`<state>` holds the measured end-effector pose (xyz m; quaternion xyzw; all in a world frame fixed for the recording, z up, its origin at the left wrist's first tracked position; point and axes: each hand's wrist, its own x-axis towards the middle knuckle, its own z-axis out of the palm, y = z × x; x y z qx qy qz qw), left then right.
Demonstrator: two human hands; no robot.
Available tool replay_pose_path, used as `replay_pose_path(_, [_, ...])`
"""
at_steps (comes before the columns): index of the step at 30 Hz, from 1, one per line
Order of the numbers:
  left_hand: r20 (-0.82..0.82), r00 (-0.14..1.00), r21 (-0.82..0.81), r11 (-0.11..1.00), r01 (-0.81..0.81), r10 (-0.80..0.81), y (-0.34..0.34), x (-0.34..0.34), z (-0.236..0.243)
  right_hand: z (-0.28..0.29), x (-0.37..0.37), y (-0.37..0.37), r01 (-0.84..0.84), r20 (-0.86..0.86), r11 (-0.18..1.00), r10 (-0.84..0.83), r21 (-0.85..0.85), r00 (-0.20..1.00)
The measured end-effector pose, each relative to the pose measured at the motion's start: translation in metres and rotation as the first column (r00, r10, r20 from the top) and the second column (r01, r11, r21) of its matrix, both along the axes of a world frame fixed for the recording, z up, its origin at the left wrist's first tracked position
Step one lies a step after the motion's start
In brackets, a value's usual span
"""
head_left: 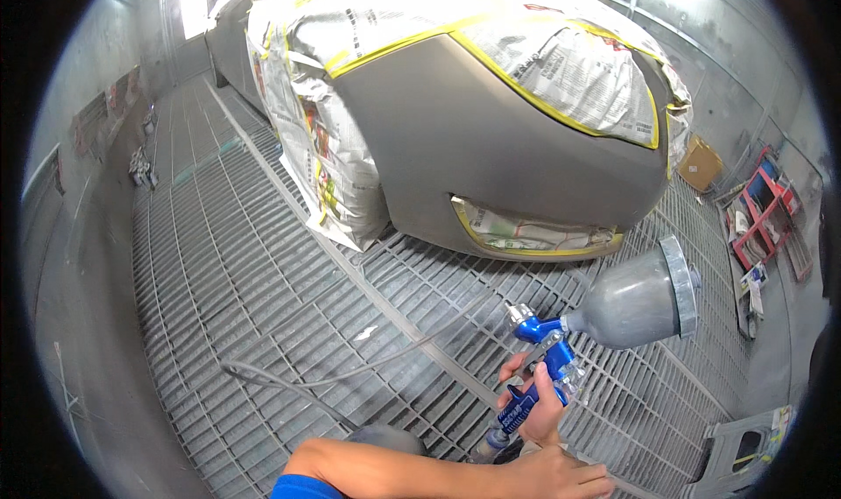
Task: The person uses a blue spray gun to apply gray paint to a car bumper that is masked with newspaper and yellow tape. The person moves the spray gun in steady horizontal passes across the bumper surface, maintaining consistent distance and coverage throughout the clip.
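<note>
My right hand [541,404] is wrapped round the grip of a blue spray gun [545,346], with fingers at its trigger. The gun's silver nozzle points left, and a grey paint cup [632,299] with a pale lid leans out to the right. My left forearm crosses from the lower left. Its hand [565,474] is closed just below the gun's handle, over my right wrist; what it grips is hidden. Beyond the gun stands a car with a matt grey bumper [517,162], masked with printed paper [574,74] and yellow tape.
A grey hose [307,383] loops across the slatted metal floor grating [228,271]. At the right wall are a red rack [764,214] and a cardboard box [700,163]. A grey panel [745,451] lies at the lower right. Grey booth walls rise on both sides.
</note>
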<state>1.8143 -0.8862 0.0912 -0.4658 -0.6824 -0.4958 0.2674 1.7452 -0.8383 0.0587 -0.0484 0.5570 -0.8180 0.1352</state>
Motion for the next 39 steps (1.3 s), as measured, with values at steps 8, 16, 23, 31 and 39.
replay_pose_path(8, [-0.095, 0.992, -0.052, 0.995, 0.081, -0.086, 0.002, 0.003, 0.003, 0.011, 0.006, 0.016, 0.021, -0.073, 0.996, -0.027, -0.086, 0.997])
replay_pose_path(16, [-0.143, 0.984, 0.042, 0.993, 0.114, -0.107, 0.01, -0.007, 0.011, 0.017, -0.001, 0.03, 0.151, -0.022, 0.982, -0.154, -0.111, 0.988])
replay_pose_path(23, [-0.15, 0.988, 0.058, 0.998, 0.03, -0.021, 0.007, 0.0, 0.014, 0.012, 0.006, 0.022, 0.079, -0.015, 0.978, -0.083, -0.195, 0.996])
replay_pose_path(31, [-0.241, 0.967, 0.153, 0.987, -0.047, 0.083, -0.002, 0.004, 0.017, -0.006, 0.009, 0.005, -0.026, 0.074, 0.989, 0.037, -0.148, 0.997])
replay_pose_path(39, [-0.199, 0.977, 0.217, 0.976, -0.035, 0.079, -0.024, 0.011, 0.033, -0.022, 0.016, -0.02, -0.043, 0.179, 0.994, 0.061, -0.1, 0.982])
